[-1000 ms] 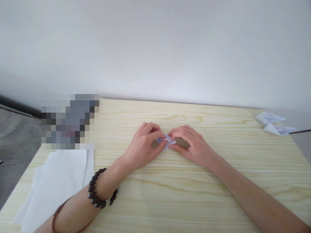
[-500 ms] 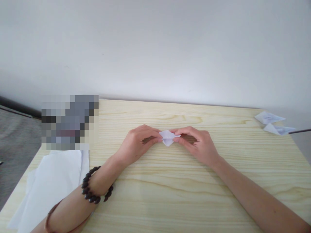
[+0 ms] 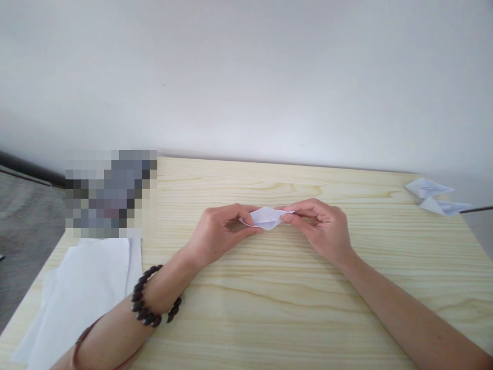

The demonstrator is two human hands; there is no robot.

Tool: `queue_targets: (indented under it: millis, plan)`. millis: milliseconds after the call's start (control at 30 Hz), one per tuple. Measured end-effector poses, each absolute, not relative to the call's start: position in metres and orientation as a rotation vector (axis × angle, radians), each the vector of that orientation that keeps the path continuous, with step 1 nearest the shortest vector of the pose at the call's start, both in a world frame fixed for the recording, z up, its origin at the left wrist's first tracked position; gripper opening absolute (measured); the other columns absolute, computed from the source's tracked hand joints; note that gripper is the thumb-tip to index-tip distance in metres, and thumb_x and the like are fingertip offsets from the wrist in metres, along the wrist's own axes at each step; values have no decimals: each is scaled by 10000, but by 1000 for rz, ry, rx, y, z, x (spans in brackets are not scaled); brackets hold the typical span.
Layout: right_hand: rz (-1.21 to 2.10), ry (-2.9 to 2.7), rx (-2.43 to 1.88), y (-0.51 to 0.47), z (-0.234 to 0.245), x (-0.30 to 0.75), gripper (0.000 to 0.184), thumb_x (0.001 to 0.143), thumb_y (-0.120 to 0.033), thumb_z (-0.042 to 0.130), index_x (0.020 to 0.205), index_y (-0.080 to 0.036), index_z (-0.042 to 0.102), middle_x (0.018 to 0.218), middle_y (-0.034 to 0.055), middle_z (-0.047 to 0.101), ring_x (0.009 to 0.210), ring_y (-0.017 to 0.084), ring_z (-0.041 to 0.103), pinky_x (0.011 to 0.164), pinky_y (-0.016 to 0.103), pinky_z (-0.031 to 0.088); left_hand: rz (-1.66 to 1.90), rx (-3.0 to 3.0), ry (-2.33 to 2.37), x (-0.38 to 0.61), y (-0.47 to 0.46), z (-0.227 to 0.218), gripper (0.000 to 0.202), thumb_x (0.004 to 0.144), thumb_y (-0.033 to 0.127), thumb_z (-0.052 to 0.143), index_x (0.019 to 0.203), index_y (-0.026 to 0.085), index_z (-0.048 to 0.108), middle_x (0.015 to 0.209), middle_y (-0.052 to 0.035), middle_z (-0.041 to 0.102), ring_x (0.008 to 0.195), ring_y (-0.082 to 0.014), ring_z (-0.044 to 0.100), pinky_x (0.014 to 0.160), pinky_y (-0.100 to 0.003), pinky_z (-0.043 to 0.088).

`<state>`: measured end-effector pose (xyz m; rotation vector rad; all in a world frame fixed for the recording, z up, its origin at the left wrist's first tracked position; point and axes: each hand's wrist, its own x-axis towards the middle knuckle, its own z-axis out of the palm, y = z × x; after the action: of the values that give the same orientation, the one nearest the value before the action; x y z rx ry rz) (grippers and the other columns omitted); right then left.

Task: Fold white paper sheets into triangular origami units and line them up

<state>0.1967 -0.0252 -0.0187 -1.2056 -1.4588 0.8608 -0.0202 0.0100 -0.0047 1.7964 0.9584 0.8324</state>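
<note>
A small folded piece of white paper (image 3: 265,217) is held just above the light wooden table (image 3: 292,303) near its middle. My left hand (image 3: 219,234) pinches the paper's left end between thumb and fingers. My right hand (image 3: 321,228) pinches its right end. Both hands are closed on the paper, which is stretched out between them into a flat boat-like shape. A dark bead bracelet (image 3: 148,303) sits on my left wrist.
A stack of white paper sheets (image 3: 82,295) lies at the table's left front. Two folded white paper pieces (image 3: 433,195) rest at the far right corner. A blurred-out patch (image 3: 110,192) covers something at the left back. A white wall stands behind the table.
The hands have drawn apart sideways. The folded paper has opened from a small crumpled bunch into a wider, flatter shape between the fingertips.
</note>
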Motion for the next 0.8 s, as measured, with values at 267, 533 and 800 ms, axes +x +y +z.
queue_targets:
  millis: [267, 533, 800]
  plan:
    - [1029, -1319, -1106, -24, -20, 199, 84, 767, -227, 749, 794, -226, 669, 856, 21, 773, 854, 212, 737, 703, 279, 631, 924, 1745, 978, -20, 10, -1, 166, 755, 276, 742, 669, 172, 646, 1008, -59, 748, 892, -199, 711, 833, -323, 572]
    - [1036, -1327, -1084, -24, -19, 199, 89, 785, -225, 731, 789, -219, 643, 844, 15, 772, 819, 178, 741, 688, 250, 607, 979, 1784, 1007, -19, 12, -5, 190, 759, 273, 737, 664, 161, 616, 944, -78, 750, 843, -195, 718, 775, -304, 582]
    - [724, -1781, -1119, -25, -18, 199, 178, 754, -235, 756, 865, -217, 619, 874, 16, 761, 767, 151, 725, 687, 223, 557, 1070, 2119, 853, -18, 6, -5, 139, 806, 172, 682, 702, 162, 591, 924, -45, 753, 779, -125, 715, 632, -174, 550]
